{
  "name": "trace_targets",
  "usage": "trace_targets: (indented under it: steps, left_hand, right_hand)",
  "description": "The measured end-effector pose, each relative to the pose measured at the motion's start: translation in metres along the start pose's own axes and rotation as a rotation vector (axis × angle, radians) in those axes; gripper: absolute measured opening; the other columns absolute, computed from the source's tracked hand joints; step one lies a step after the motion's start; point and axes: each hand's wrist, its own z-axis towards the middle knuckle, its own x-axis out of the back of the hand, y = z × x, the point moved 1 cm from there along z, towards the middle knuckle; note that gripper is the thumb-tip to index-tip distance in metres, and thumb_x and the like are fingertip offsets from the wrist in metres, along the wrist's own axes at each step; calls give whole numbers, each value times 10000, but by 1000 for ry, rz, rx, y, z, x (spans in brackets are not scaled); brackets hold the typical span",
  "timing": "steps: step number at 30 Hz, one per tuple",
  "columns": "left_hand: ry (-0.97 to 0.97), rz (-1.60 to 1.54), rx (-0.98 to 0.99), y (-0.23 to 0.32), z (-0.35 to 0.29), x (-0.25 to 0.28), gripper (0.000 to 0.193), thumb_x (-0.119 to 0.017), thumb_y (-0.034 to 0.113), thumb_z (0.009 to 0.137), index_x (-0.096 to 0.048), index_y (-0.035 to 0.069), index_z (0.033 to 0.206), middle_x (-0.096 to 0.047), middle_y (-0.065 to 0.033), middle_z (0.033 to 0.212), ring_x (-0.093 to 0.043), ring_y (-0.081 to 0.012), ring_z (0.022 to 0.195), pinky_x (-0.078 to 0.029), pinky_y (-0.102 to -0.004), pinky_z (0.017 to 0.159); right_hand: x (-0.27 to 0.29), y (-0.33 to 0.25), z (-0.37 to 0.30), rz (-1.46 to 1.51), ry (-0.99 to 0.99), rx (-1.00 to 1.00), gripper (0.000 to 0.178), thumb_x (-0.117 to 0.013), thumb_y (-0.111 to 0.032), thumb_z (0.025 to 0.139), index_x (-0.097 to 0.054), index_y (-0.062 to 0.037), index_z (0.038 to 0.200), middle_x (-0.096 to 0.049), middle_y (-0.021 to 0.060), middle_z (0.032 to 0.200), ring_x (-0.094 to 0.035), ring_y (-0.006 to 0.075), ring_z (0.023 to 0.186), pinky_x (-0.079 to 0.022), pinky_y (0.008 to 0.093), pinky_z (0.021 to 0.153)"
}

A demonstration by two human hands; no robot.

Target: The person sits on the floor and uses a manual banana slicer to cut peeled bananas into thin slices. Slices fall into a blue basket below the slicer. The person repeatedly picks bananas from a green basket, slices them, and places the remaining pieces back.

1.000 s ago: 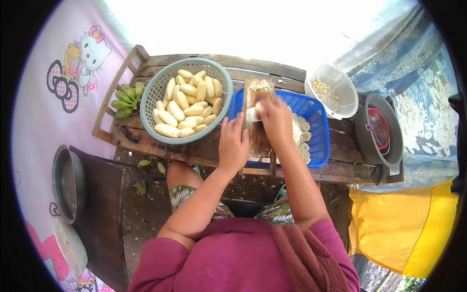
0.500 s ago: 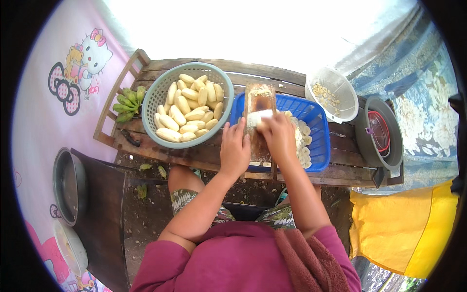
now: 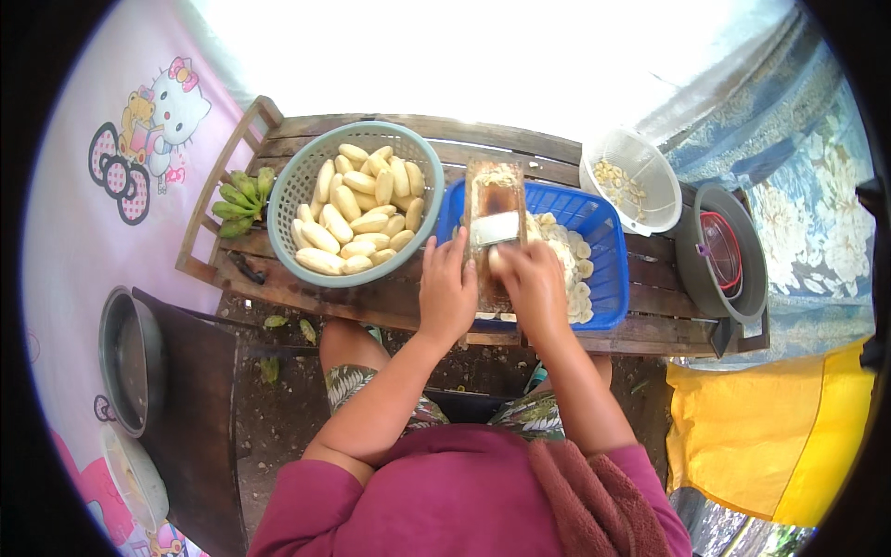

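Note:
A wooden slicer board (image 3: 497,195) with a pale metal blade plate rests across a blue plastic basket (image 3: 608,318). My left hand (image 3: 448,292) lies against the board's left edge, fingers stretched out. On the board just below the plate, my right hand (image 3: 531,283) is closed over a pale peeled banana (image 3: 499,260), mostly hidden by the fingers. Round banana slices (image 3: 577,278) fill the part of the basket right of the board. Left of my hands, a grey-green round colander (image 3: 278,251) holds many whole peeled bananas (image 3: 357,204).
Everything stands on a slatted wooden bench (image 3: 501,135). Green bananas (image 3: 241,200) lie at its left end. To the right are a white colander (image 3: 664,167) with small pale pieces and a grey basin (image 3: 756,278) holding a red-rimmed item. Another dark basin (image 3: 116,362) is at lower left.
My right hand and the banana have slid a little down the board toward me, uncovering more of the blade plate. My left hand stays at the board's edge.

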Motion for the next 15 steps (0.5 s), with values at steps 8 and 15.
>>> trace_targets:
  steps: [8,15]
  left_hand:
    - [-3,14,14,2,5,3,487,-521,134,969,-455,64,1446,-525,-187,1346,-349,-425,1388,-309,-476,1142]
    - [6,3,13,1,4,2,483,-524,158,958,-474,75,1431,-522,-167,1353,-347,-425,1391,-333,-504,1118]
  right_hand:
    - [-29,31,89,-192,-149,20,217,-686,-138,838,-707,-47,1034,-620,152,985,-592,348,1007,-469,446,858]
    - [-18,27,71,6,-130,50,223,-644,-134,896,-700,-1,1066,-628,184,990,-608,385,953,-490,423,831]
